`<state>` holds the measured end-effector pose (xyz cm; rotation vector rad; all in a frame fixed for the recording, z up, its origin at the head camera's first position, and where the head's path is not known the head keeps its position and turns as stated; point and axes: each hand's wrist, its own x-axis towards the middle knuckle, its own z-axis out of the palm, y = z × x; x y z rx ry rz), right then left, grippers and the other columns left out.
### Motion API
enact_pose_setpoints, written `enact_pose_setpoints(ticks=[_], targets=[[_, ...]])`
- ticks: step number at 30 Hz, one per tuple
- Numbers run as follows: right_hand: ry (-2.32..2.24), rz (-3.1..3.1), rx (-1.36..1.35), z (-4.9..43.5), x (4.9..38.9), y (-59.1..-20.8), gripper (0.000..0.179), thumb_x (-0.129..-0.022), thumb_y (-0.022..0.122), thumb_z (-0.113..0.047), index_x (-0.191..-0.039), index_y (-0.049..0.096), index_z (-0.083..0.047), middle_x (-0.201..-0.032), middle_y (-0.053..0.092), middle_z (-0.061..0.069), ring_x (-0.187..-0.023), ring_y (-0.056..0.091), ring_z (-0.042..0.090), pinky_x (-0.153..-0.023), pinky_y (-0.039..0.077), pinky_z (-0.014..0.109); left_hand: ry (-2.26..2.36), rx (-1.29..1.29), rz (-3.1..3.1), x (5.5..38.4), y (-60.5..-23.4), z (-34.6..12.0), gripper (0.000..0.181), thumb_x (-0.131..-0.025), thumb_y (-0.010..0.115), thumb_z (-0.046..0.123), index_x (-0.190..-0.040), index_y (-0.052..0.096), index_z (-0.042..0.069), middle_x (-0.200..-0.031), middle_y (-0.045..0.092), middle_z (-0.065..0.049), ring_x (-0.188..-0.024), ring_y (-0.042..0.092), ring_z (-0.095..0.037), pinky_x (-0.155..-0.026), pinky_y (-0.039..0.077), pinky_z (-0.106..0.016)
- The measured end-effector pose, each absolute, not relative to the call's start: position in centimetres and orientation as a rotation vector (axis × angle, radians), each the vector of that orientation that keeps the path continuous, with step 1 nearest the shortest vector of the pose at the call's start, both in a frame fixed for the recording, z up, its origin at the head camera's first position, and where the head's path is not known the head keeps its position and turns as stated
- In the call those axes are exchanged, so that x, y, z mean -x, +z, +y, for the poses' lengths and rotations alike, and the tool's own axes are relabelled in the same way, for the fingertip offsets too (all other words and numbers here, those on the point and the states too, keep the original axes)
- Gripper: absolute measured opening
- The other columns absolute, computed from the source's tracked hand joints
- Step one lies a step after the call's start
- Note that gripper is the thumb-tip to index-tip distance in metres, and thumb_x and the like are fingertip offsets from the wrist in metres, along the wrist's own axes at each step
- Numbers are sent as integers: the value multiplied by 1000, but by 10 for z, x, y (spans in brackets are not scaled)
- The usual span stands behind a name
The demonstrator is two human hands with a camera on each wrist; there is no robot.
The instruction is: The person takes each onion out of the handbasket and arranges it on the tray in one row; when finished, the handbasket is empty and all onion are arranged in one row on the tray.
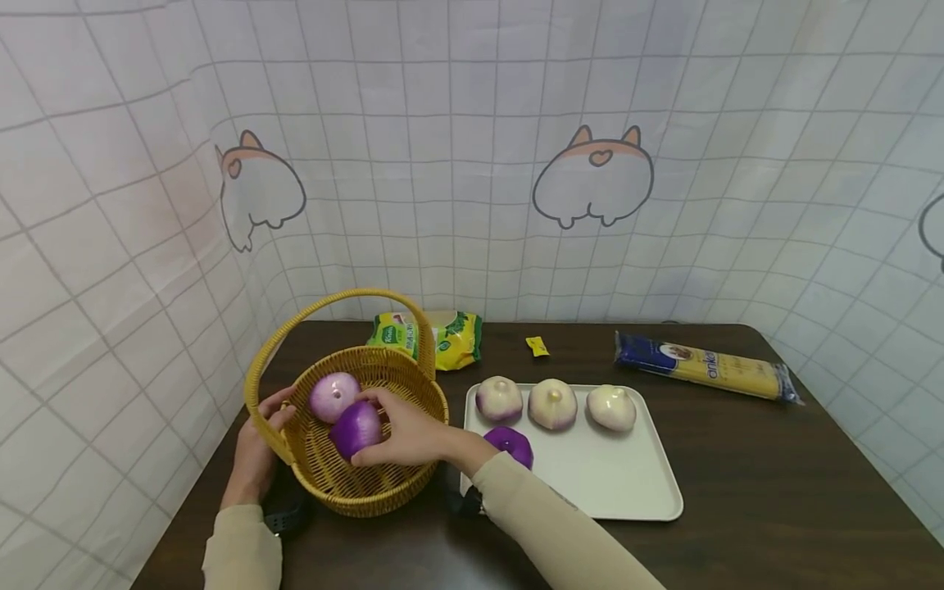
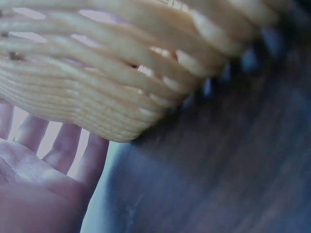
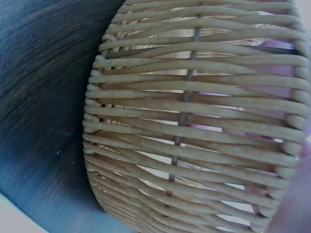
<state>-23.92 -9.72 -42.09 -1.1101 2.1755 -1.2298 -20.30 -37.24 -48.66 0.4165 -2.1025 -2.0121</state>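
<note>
Right hand (image 1: 404, 430) on a purple onion (image 1: 356, 430): grip notes

So my right fingers are parted about as wide as the onion, fingertips on its far side, thumb on the near side, onion pinched between. It's down inside the wicker basket (image 1: 398, 378); can't tell if its underside touches the weave. I reckon it's slick, so I'd want the pads round its fattest part, with just enough squeeze that it doesn't squirt out.

My left hand (image 1: 258, 447) is at the basket's left side, near the foot of the handle (image 1: 361, 292). From the left wrist the fingers look spread against the wicker, but the tips are hidden, so no idea if they hook round the rim. Bracing there seems smart anyway: a light basket would probably skid if bumped.

Right beside my onion is a paler onion (image 1: 334, 397), maybe touching, can't tell. I'd give it room so it doesn't roll into my knuckles.

Watch the sleeve (image 1: 546, 516) too: that arm crosses the near-left part of the white tray (image 1: 612, 483), partly covering a dark purple bulb (image 1: 509, 445). Three pale bulbs (image 1: 553, 404) sit along the tray's far side. Farther out: green-and-yellow packet (image 1: 457, 340), tiny yellow sachet (image 1: 537, 347), pasta pack (image 1: 708, 366).
</note>
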Motion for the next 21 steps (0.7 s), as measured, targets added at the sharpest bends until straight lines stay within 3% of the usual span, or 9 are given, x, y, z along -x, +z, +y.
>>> enact_pose_setpoints(ticks=[13, 21], targets=[[-1506, 1974, 1151, -72, 219, -416, 74, -83, 77, -26, -143, 34, -29, -138, 43, -2, -114, 55, 8, -86, 51, 24, -2015, -405, -2116, 201, -492, -373, 51, -100, 53, 37, -144, 46, 13, -130, 46, 0, -109, 53, -11, -84, 46, -17], [-1563, 2014, 1112, -52, 214, -416, 74, -83, 76, -25, -143, 32, -29, -135, 46, -1, -113, 56, 9, -89, 50, 25, -1985, -417, -2130, 203, -491, -373, 51, -100, 53, 41, -144, 47, 16, -138, 42, -3, -113, 50, -12, -84, 44, -15]])
